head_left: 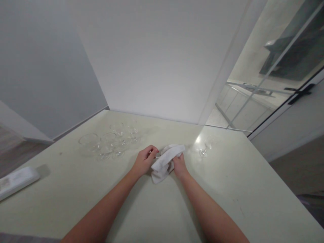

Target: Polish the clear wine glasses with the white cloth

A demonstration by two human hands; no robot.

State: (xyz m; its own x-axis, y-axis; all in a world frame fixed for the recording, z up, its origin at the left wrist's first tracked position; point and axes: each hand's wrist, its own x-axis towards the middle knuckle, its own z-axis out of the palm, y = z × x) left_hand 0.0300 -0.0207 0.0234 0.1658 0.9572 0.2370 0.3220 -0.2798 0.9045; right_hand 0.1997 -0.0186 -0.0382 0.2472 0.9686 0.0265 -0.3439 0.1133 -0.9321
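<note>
Over the middle of the table, my right hand [180, 165] is closed around a white cloth [167, 160], which is bunched and hangs down in a fold. My left hand [145, 158] has its fingers curled in a pinch at the cloth's left side. A short piece of a clear glass stem [157, 156] shows between the left fingers and the cloth. Most of that glass is hidden by the cloth and fingers. One clear stemmed glass [203, 150] stands on its own to the right of my hands.
Several clear stemmed glasses [107, 143] are grouped on the left of the pale table [222, 189]. A white packet [17, 180] lies at the table's left edge. White wall [157, 67] rises behind, with a glazed partition [255, 91] at right.
</note>
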